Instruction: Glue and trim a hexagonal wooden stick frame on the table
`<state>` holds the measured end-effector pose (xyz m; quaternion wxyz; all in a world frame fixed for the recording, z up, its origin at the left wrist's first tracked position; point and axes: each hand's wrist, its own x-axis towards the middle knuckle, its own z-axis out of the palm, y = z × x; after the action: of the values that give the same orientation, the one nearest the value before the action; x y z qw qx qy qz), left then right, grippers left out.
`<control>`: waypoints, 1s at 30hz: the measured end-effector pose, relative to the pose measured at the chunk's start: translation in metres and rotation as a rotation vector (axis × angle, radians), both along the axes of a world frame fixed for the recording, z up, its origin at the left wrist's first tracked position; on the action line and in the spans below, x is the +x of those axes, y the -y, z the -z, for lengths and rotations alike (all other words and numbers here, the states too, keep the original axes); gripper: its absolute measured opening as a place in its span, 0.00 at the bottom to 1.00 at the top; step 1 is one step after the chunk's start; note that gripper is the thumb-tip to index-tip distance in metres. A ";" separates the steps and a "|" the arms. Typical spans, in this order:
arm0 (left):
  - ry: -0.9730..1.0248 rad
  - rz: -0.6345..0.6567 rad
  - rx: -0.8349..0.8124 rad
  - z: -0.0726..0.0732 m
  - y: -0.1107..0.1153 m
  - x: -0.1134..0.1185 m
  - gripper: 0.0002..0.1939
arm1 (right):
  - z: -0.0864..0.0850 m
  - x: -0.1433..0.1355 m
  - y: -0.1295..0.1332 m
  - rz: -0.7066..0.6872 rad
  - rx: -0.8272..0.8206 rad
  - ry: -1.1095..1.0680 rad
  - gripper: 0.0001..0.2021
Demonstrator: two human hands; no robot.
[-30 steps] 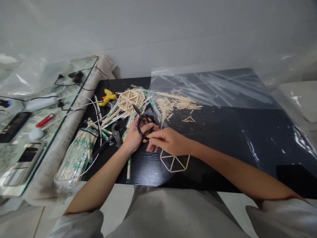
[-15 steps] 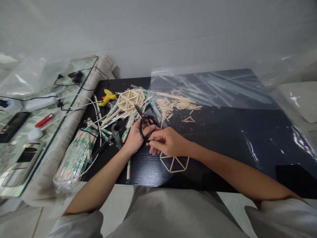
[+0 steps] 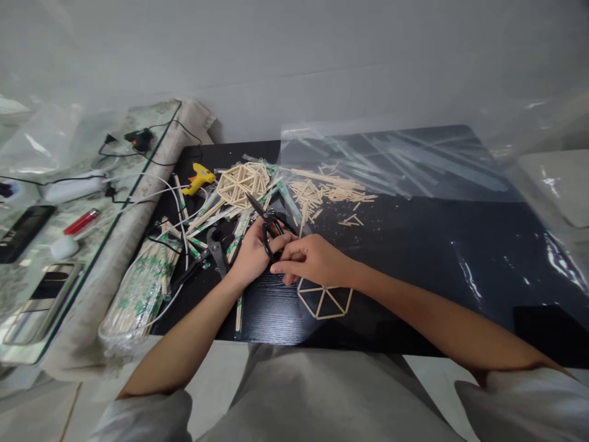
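A pair of black-handled scissors [image 3: 260,209] is gripped in my left hand [image 3: 251,255], blades pointing up and to the left. Close against the handle loops, my right hand [image 3: 319,263] has its thumb and fingers drawn together; whatever is between them is hidden. Partly beneath my right hand and wrist lies a flat frame of thin wooden sticks [image 3: 322,316], split into triangles. Just beyond both hands sit a stack of similar wheel-shaped stick frames [image 3: 239,185] and a pile of short cut sticks [image 3: 308,199].
Left of my hands are grey-jawed pliers [image 3: 218,250], a yellow glue gun [image 3: 200,178] and a plastic pack of wrapped chopsticks [image 3: 142,288]. White and black cables cross there. A glass-topped surface [image 3: 105,233] holds a phone [image 3: 43,301] and a red lighter [image 3: 81,221]. Clear plastic sheeting [image 3: 405,162] covers the table's right side.
The scissors have turned slightly in my left hand, and the handle loops sit a little higher and further right. My right fingers have shifted slightly at the handles. The frames and sticks stay put.
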<state>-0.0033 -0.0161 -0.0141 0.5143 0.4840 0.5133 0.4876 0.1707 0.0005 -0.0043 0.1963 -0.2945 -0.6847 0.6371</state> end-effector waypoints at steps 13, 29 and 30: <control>0.193 -0.244 0.100 0.005 -0.003 -0.005 0.18 | -0.003 -0.006 0.005 0.266 -0.157 -0.180 0.09; 0.053 -0.333 0.373 -0.003 0.003 0.004 0.19 | -0.011 -0.008 0.000 0.136 -0.936 -0.191 0.09; 0.052 -0.338 0.376 -0.002 0.003 0.004 0.19 | -0.011 -0.008 0.000 0.131 -0.943 -0.189 0.10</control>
<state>0.0003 -0.0194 -0.0122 0.3393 0.4657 0.4738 0.6659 0.1624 0.0001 0.0066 0.1425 -0.3346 -0.2806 0.8883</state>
